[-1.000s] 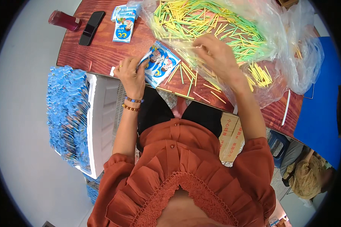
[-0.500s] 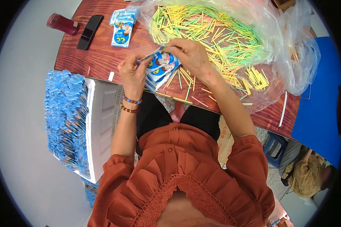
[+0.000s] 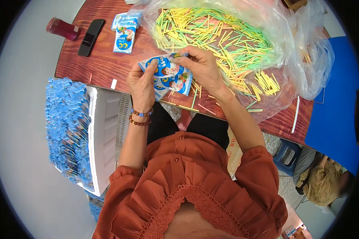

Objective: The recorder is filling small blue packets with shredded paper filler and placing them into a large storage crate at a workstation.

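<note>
Between both hands, a small blue-and-white printed packet point(image 3: 157, 67) is stretched out flat, its printed face showing. My left hand point(image 3: 142, 88) grips its left end, thumb on top. At its upper right edge, my right hand point(image 3: 203, 71) pinches it between thumb and fingers. More packets of the same kind point(image 3: 178, 84) lie just beneath it at the table's near edge; I cannot tell whether the hands touch them. Right behind my right hand spreads a heap of thin yellow, green and pink sticks point(image 3: 215, 40), lying on a clear plastic bag point(image 3: 295, 44).
A few more packets point(image 3: 125, 40) lie at the far left of the wooden table point(image 3: 73, 65), beside a black phone point(image 3: 91, 38) and a dark red bottle point(image 3: 63, 29). To the left stands a white foam box point(image 3: 103, 131) heaped with blue packets point(image 3: 68, 127). A blue stool point(image 3: 287, 157) is at right.
The held packet, earlier tilted and bunched at its upper edge, is now spread flatter with its face visible. My hands sit slightly lower and farther apart. The view has shifted a little.
</note>
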`<state>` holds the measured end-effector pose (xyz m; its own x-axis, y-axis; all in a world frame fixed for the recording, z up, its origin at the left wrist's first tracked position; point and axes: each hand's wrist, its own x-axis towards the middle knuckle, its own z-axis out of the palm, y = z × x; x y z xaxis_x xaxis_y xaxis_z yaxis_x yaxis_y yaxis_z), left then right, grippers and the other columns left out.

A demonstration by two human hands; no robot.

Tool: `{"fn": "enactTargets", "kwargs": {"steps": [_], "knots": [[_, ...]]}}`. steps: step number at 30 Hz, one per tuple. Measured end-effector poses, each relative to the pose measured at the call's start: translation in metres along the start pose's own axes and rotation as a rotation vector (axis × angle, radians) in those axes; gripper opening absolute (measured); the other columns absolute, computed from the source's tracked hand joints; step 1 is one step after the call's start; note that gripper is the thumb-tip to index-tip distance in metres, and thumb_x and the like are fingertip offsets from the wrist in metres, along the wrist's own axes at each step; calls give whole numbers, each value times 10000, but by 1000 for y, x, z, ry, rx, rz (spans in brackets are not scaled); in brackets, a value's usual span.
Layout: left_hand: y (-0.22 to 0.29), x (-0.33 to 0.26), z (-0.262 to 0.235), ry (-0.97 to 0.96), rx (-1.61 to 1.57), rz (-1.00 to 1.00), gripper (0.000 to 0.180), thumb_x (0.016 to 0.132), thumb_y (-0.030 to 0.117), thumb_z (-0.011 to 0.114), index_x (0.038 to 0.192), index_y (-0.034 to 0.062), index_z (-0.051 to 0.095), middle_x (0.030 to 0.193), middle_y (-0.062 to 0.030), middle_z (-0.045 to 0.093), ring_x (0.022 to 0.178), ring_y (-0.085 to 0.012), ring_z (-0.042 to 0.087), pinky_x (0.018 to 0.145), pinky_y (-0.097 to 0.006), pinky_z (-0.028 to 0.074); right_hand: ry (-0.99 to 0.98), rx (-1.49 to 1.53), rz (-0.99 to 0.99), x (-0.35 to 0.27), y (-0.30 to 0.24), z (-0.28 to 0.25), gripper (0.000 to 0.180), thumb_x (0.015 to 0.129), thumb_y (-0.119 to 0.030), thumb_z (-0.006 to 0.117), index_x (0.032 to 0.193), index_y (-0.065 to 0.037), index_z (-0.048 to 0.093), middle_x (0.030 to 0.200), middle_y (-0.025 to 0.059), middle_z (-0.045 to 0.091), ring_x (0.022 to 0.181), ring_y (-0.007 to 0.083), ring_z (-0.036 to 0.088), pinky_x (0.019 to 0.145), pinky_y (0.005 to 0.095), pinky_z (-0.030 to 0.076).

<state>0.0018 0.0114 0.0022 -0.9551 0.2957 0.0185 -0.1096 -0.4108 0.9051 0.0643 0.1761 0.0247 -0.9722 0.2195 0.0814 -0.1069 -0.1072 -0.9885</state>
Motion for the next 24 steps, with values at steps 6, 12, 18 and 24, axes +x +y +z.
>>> {"fn": "enactTargets", "kwargs": {"steps": [6,12,18,24], "knots": [[-6,-12,12,39,-49,-42,68,896,84,677,912,19,663,819,-17,665,690,-53,592,601,-198,481,13,114,2,-8,17,-12,91,884,-36,659,946,25,685,831,17,673,744,40,590,641,194,478],[-14,-16,17,50,-130,-56,83,898,91,677,928,13,670,827,-25,672,699,-58,606,589,-203,487,21,172,-32,-8,22,-14,93,882,-23,660,961,24,677,864,37,674,766,60,612,668,197,501],[-13,-18,20,37,-130,-132,113,911,97,662,972,3,678,842,-27,678,708,-56,613,622,-203,495,23,179,19,-12,18,-15,95,888,-43,663,959,18,677,867,23,672,751,48,607,640,204,493],[-18,-21,19,40,-121,-98,157,945,137,624,991,-4,675,883,-36,687,738,-71,630,666,-228,520,39,37,93,-14,14,-18,129,910,-102,651,954,13,688,816,-7,659,730,34,586,606,209,461]]}}
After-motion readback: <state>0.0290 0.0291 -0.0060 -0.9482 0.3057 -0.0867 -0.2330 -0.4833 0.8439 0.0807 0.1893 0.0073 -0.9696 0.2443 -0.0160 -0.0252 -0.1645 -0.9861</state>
